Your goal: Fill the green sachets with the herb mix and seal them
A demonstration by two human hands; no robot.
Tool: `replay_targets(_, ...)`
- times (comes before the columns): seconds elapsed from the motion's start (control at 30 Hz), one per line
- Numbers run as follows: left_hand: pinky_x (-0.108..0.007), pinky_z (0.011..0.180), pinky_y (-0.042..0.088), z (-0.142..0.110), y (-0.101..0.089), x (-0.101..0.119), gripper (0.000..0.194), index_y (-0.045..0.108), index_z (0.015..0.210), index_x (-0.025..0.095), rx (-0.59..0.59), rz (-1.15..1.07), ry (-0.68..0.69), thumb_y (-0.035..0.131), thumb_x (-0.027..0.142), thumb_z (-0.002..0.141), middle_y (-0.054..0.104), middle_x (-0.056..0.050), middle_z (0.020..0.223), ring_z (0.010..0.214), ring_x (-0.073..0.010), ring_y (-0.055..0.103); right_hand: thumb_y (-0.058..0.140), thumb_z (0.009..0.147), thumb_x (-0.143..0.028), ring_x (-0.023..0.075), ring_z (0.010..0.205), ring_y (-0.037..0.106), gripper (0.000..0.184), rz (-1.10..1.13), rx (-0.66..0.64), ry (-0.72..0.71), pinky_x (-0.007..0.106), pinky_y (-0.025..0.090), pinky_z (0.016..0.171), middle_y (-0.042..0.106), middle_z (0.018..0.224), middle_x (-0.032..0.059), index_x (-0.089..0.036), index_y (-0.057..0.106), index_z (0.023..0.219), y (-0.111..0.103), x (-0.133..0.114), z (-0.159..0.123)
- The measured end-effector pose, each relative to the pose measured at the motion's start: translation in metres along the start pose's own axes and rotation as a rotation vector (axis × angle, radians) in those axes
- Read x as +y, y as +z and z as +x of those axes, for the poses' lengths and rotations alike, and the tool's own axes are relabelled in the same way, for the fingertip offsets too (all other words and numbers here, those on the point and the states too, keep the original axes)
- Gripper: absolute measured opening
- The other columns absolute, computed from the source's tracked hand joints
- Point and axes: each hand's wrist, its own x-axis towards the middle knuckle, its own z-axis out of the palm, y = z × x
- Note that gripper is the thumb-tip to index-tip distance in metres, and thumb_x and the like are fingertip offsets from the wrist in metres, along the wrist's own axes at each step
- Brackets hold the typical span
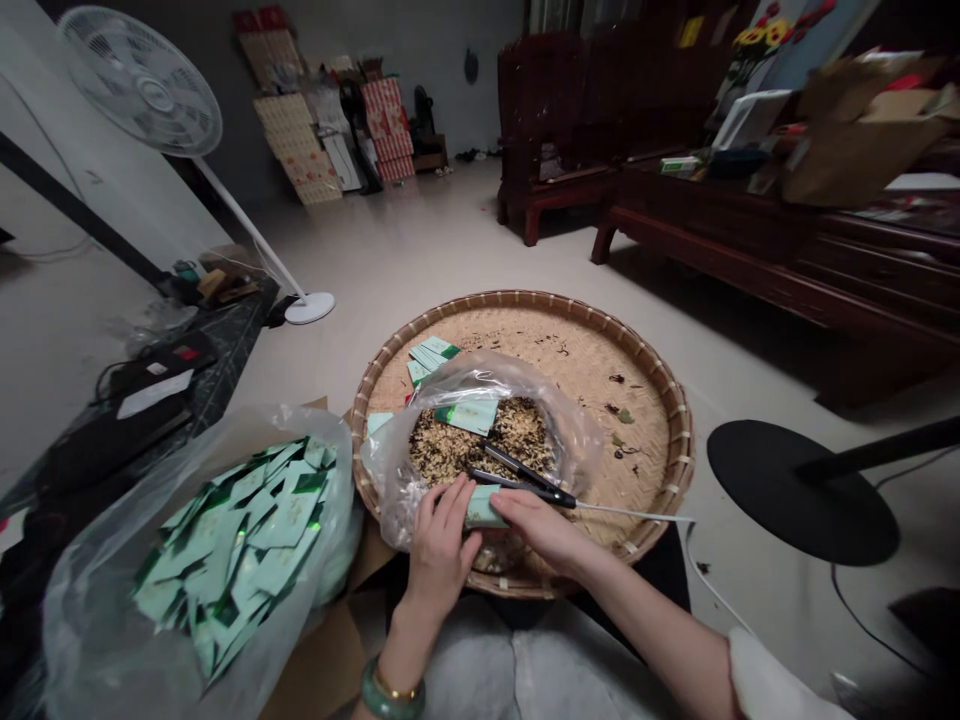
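Both my hands hold a pale green packet (484, 508) low over the front of a round woven bamboo tray (652, 420). My left hand (442, 545) grips its left end, and my right hand (536, 522) pinches the right end. Just beyond the packet lies a black two-armed clamp (521, 475) on a white cord, its arms apart. Whether the packet touches its lower arm, I cannot tell. Behind it, an opened clear plastic bag (577, 430) holds a loose dark and tan dried mix (442, 445). Another green packet (469, 413) rests on that mix.
Several flat green packets (429, 358) lie at the tray's left side. A big clear bag (90, 600) full of green packets (247, 540) stands at left. A round black stand base (802, 490) is at right. A white fan (307, 306) and dark wooden furniture (750, 260) stand farther back.
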Motion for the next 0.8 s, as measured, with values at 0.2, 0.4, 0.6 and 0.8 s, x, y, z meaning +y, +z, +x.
replay_targets(0.2, -0.045, 0.093, 0.047, -0.001, -0.001, -0.009, 0.058, 0.043, 0.133, 0.019, 0.091, -0.027, -0.018, 0.056, 0.008, 0.078, 0.060, -0.012, 0.123, 0.111, -0.0263, 0.053, 0.058, 0.075, -0.061, 0.0193, 0.079, 0.063, 0.051, -0.013, 0.037, 0.039, 0.033, 0.050, 0.070, 0.068, 0.083, 0.0095, -0.013, 0.066, 0.090, -0.016, -0.019, -0.003)
replay_targets(0.4, -0.045, 0.092, 0.048, -0.003, -0.001, -0.017, 0.047, 0.048, 0.125, 0.017, 0.224, -0.040, -0.120, 0.057, 0.013, 0.079, 0.063, -0.012, 0.116, 0.108, -0.0258, 0.057, 0.043, 0.090, -0.034, 0.0237, 0.089, 0.064, 0.030, -0.823, 0.101, -0.200, 0.038, 0.049, 0.082, 0.070, 0.095, 0.0113, -0.016, 0.067, 0.095, -0.024, -0.009, -0.002)
replay_targets(0.6, -0.043, 0.092, 0.049, -0.005, -0.004, -0.021, 0.039, 0.054, 0.119, 0.018, 0.278, -0.116, -0.297, 0.055, 0.020, 0.080, 0.065, -0.011, 0.113, 0.104, -0.0249, 0.062, 0.036, 0.088, -0.009, 0.0221, 0.112, 0.056, 0.037, -1.205, 0.127, -0.386, 0.038, 0.043, 0.098, 0.061, 0.120, 0.0143, -0.014, 0.057, 0.118, -0.033, -0.004, 0.012)
replay_targets(0.8, -0.040, 0.092, 0.049, -0.006, -0.007, -0.020, 0.037, 0.057, 0.116, 0.017, 0.285, -0.224, -0.380, 0.055, 0.022, 0.079, 0.067, -0.011, 0.112, 0.103, -0.0241, 0.063, 0.045, 0.075, 0.001, 0.0256, 0.126, 0.043, 0.059, -1.471, 0.015, -0.332, 0.041, 0.037, 0.103, 0.044, 0.138, 0.0198, -0.008, 0.043, 0.133, -0.023, -0.025, 0.051)
